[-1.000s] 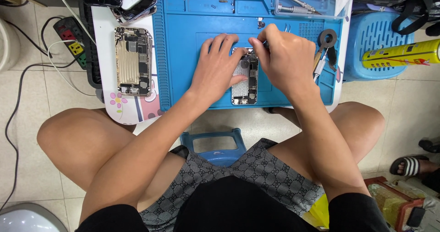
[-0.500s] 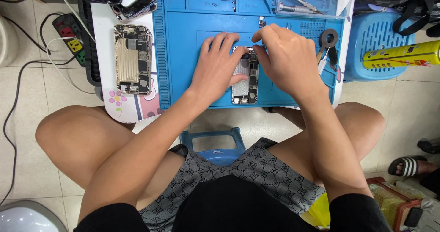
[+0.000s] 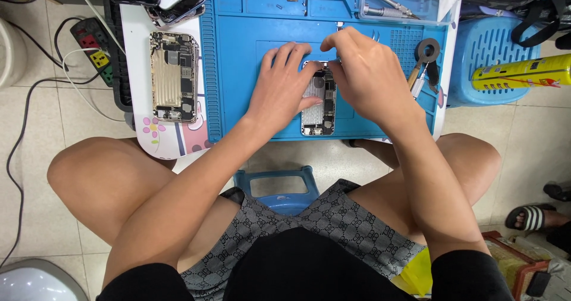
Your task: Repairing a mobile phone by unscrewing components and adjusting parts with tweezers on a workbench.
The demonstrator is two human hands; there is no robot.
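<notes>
Left hand (image 3: pixel 285 87) lies flat, fingers released, steadying the opened rectangular phone (image 3: pixel 318 107) on the ribbed blue mat (image 3: pixel 238 69); right hand (image 3: pixel 369 78) pinches its twelve-o'clock end.

Work mat (image 3: pixel 250 69) — bright blue; stool (image 3: pixel 279 188) — blue too. Shorts (image 3: pixel 333 223) grey with a dark repeating print. Spray can (image 3: pixel 520 75) yellow.

Yellow printed can (image 3: pixel 523 75) on blue stool (image 3: pixel 488 45)

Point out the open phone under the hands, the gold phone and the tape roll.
Open phone (image 3: pixel 318 107): head view, exposed lower half.
Gold phone (image 3: pixel 173 77): head view, middle of its open back.
Tape roll (image 3: pixel 427 50): head view, black ring.
</notes>
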